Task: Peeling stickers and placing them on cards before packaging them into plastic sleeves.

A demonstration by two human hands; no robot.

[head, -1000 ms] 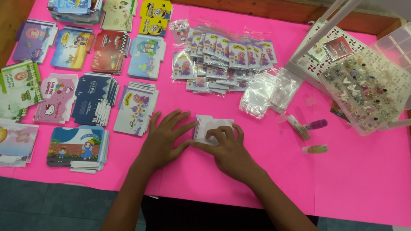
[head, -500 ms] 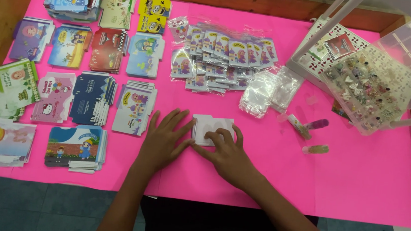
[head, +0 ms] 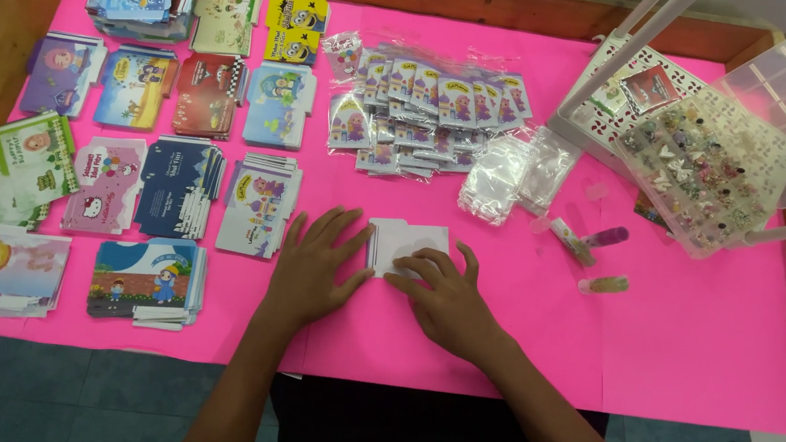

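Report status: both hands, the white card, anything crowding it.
Left hand flat on the pink sheet, fingertips at the white card. Right hand pressing on the card. Nearest clutter: printed card stack, left of the hands, apart.

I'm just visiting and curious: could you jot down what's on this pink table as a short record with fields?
Surface: pink sheet in a wooden-edged table
Left hand: flat, fingertips at the white card's left edge
Right hand: fingers pressing on the white card
Left side: stacks of colourful printed cards in rows
Top middle: small clear packets, overlapping
Right: clear compartment box of small trinkets
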